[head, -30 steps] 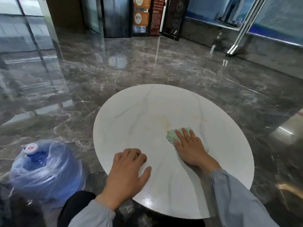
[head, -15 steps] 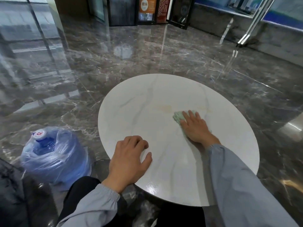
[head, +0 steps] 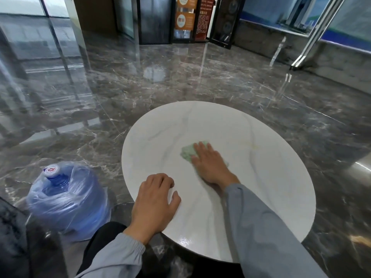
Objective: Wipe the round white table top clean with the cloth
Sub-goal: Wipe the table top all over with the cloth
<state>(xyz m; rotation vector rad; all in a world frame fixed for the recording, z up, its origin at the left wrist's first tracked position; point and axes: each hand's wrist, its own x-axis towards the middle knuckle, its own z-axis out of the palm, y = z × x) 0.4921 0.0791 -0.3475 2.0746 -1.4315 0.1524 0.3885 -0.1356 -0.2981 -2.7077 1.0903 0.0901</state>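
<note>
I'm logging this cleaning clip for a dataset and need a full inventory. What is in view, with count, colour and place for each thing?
table top: one, round, white with grey veins, centre of view.
cloth: one, pale green, on the table top, partly under the right hand.
water jug: one, blue, wrapped in clear plastic, on the floor left of the table.
floor: one, glossy dark grey marble, all around.
orange signs: two, on the dark doors at the far wall.
sleeves: two, grey-blue, on the forearms.
left hand: one, rests on the table's near edge, fingers bent, holding nothing.
right hand: one, flat, presses the cloth.
</note>
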